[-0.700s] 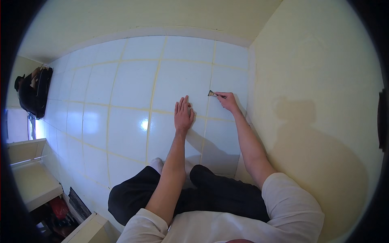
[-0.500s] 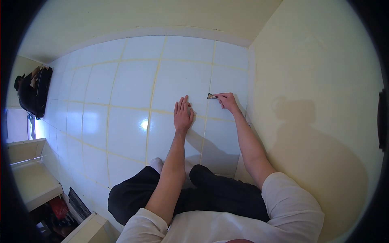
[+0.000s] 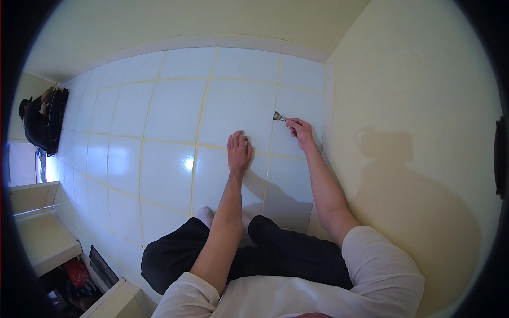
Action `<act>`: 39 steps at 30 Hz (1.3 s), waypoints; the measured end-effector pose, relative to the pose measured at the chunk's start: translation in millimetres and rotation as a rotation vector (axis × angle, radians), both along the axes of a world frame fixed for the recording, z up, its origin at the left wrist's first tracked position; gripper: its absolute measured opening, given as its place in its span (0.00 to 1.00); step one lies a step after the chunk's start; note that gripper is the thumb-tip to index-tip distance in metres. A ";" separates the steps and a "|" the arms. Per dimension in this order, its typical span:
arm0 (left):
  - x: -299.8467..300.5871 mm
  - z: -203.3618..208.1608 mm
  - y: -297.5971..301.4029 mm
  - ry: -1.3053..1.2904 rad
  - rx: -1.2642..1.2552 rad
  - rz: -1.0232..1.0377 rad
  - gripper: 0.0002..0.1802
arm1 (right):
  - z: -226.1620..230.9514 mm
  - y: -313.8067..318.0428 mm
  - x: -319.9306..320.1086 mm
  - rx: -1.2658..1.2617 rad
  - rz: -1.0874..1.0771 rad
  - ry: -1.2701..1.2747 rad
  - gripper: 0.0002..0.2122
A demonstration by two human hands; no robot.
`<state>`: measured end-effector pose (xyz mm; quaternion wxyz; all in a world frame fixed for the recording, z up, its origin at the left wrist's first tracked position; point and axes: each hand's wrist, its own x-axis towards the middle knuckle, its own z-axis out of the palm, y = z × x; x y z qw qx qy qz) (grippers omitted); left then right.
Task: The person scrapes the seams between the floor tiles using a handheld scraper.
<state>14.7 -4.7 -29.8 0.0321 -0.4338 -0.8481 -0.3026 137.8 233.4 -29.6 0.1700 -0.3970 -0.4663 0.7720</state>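
A small putty knife [image 3: 277, 116] with a flared dark blade is pinched by its handle in my right hand [image 3: 300, 131]. Its blade sits on or just over the grout line between two white floor tiles [image 3: 238, 106]. To the left of it, my left hand [image 3: 239, 151] rests on the floor with fingers stretched and slightly bent, holding nothing. Yellowish grout lines [image 3: 200, 116] run between the tiles; the one at the blade looks thinner and paler.
A cream wall [image 3: 419, 95] rises close on my right, another wall [image 3: 212, 21] beyond the tiles. Far left, a person in dark clothes [image 3: 45, 119] crouches on the floor. Wooden shelving [image 3: 50, 238] with a red item [image 3: 77, 271] stands at lower left.
My right hand and the putty knife have shifted slightly away from me along the grout line, and the blade is angled more upward in view. My left hand has slid slightly back, fingers more bent.
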 end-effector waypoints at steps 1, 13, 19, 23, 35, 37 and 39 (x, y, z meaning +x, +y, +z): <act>1.5 -0.1 -3.5 -0.005 -0.018 0.043 0.10 | 2.1 -2.0 0.9 -0.005 -0.011 0.010 0.09; -1.2 7.1 0.2 -0.137 -0.051 0.085 0.14 | 11.7 1.1 0.0 -0.056 -0.071 0.020 0.10; -3.8 12.6 0.0 -0.128 -0.067 0.091 0.16 | 8.6 2.5 -0.7 -0.087 -0.091 0.067 0.10; -3.5 15.1 -0.8 -0.125 -0.088 0.105 0.17 | 8.9 0.6 -1.5 -0.130 -0.118 0.064 0.10; -4.8 15.8 2.8 -0.145 -0.054 0.107 0.22 | 7.7 5.7 -0.1 -0.134 -0.128 0.107 0.10; -5.8 15.1 1.0 -0.130 -0.055 0.102 0.23 | 8.2 4.9 -1.8 -0.134 -0.132 0.099 0.10; -6.6 14.4 -0.3 -0.114 -0.054 0.096 0.24 | 7.9 4.9 -2.7 -0.133 -0.136 0.091 0.10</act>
